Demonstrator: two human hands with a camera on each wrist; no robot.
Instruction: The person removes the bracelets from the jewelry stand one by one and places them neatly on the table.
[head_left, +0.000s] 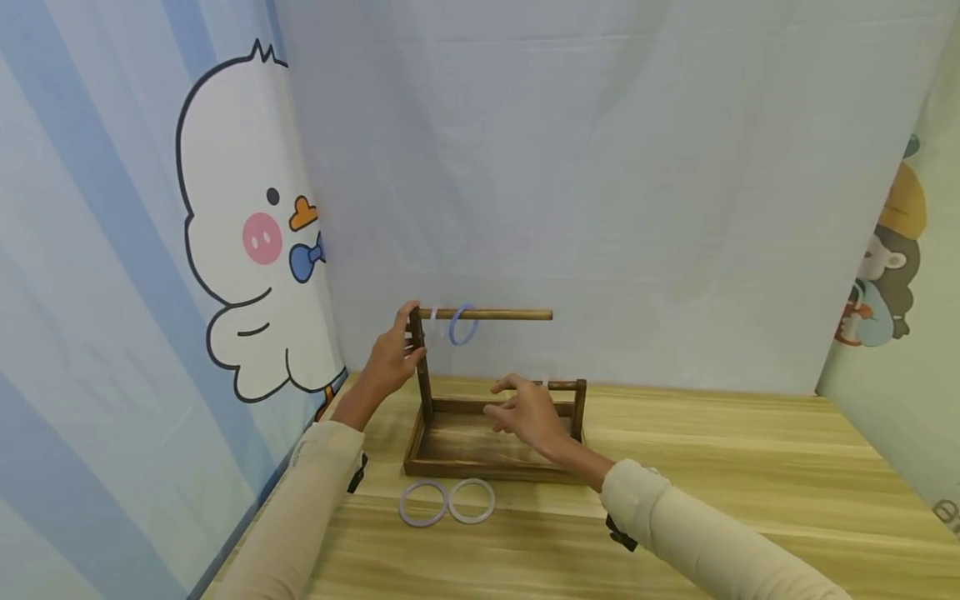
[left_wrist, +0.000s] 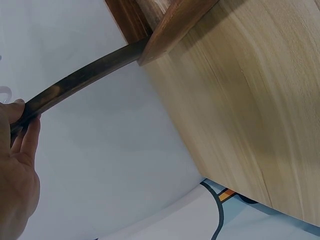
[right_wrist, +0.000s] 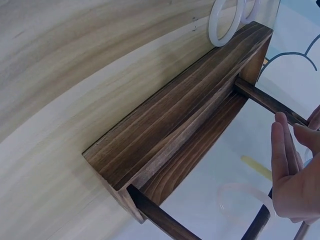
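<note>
A dark brown wooden stand (head_left: 495, 475) has a tray base, a tall left post (head_left: 423, 367) with an upper bar (head_left: 517, 315), and a shorter right post with a lower bar. My left hand (head_left: 388, 360) grips the tall post near its top, thumb and fingers on either side, as the left wrist view shows. Around the upper bar hang a blue ring (head_left: 452, 329) and a whitish ring (head_left: 433, 314) nearer the post. Above the tray, in front of the lower bar (head_left: 566, 385), my right hand (head_left: 531, 417) holds nothing, its fingers extended. A pale translucent ring (right_wrist: 220, 197) hangs on the lower bar.
On the table (head_left: 712, 500), just before the tray, lie a purple ring (head_left: 402, 502) and a white ring (head_left: 492, 502), side by side. Behind the stand rises a grey-white curtain (head_left: 600, 208); a patterned curtain (head_left: 135, 250) with a cartoon bird borders the left.
</note>
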